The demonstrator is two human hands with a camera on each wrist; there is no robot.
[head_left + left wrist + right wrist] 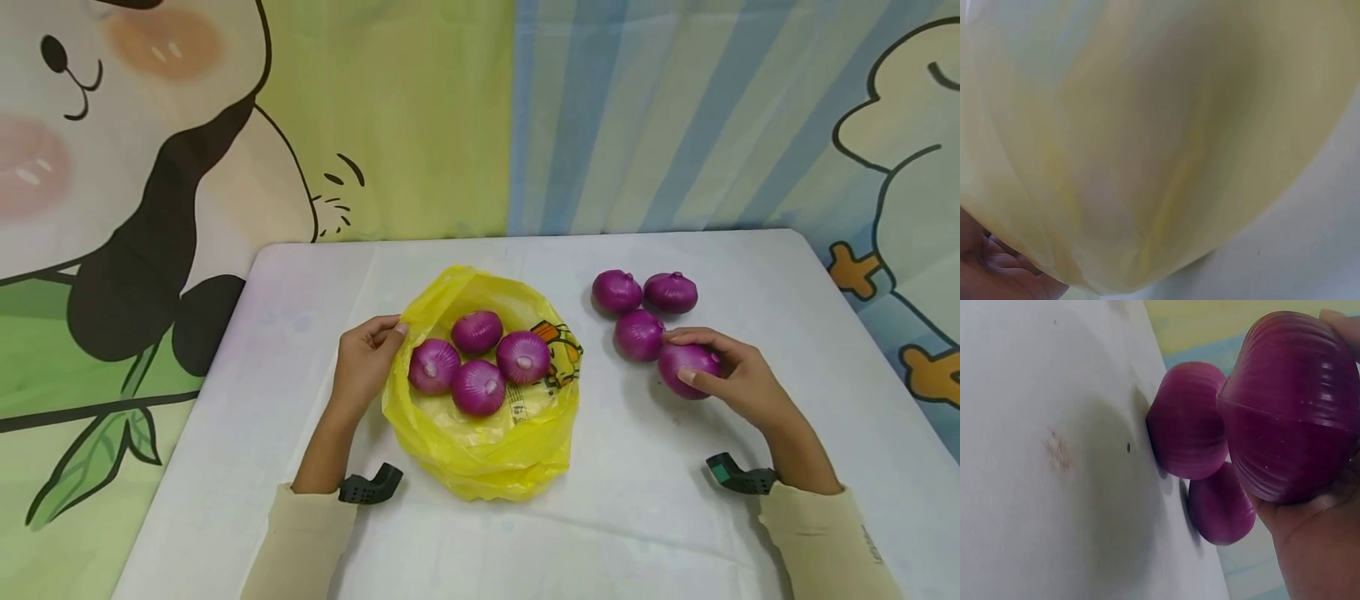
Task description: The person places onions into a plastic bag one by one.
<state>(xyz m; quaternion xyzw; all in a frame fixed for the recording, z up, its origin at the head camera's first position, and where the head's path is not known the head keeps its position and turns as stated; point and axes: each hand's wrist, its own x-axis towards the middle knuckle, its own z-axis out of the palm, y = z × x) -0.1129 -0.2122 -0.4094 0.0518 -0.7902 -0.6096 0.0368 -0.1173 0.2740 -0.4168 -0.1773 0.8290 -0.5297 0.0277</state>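
An open yellow plastic bag [480, 467] stands on the table with several purple onions [478, 388] inside. My left hand [363, 362] pinches the bag's left rim between thumb and fingers; in the left wrist view the yellow plastic [1147, 156] covers most of the picture. To the right of the bag, my right hand [738, 379] grips a purple onion [686, 369] between thumb and fingers. The right wrist view shows this held onion [1291, 406] raised off the table, its shadow below. Just beyond it sit three more onions [639, 335] close together.
A white table [637, 517] lies under everything. Behind it hangs a cloth backdrop [405, 125] with cartoon animals and stripes. Dark wrist devices [371, 485] are worn on both wrists, near the sleeve cuffs.
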